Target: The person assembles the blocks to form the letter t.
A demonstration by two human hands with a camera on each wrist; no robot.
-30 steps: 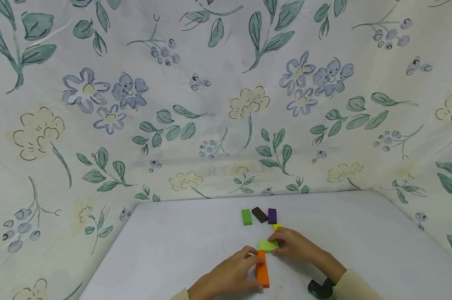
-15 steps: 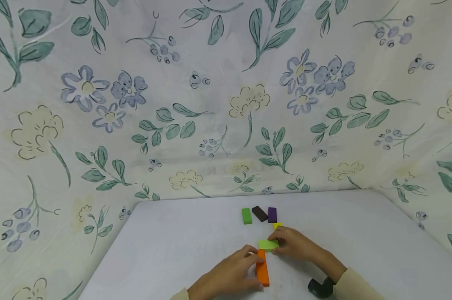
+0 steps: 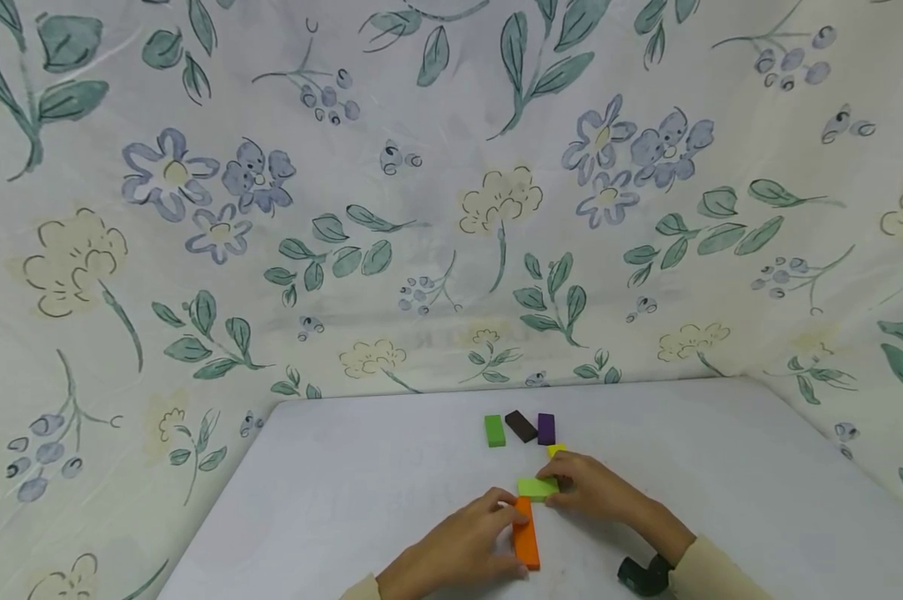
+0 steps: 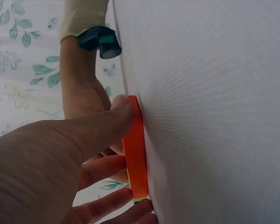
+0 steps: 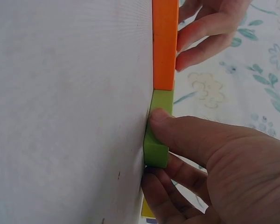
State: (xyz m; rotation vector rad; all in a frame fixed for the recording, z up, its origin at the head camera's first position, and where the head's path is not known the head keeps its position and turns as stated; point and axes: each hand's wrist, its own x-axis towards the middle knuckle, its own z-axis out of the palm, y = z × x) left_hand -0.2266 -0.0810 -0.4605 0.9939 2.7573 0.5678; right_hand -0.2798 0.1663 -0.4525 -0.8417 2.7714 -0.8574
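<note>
My left hand [image 3: 454,542] holds the long orange block [image 3: 527,542] flat on the table, its thumb at the near end and fingers along the left side and far end. In the left wrist view the thumb presses on the end of this orange block [image 4: 137,158]. At the orange block's far end, a shorter light green block [image 3: 535,490] lies crosswise. My right hand [image 3: 601,496] pinches its right part between thumb and fingers. The right wrist view has the light green block [image 5: 156,154] right up against the orange one. A yellow block [image 3: 557,450] is partly hidden behind the right hand.
Farther back on the white table [image 3: 346,500] lie a green block [image 3: 494,431], a dark brown block [image 3: 521,426] set at a slant, and a purple block [image 3: 546,429]. A floral cloth [image 3: 436,250] hangs behind the table. A dark device [image 3: 644,575] sits at the right wrist.
</note>
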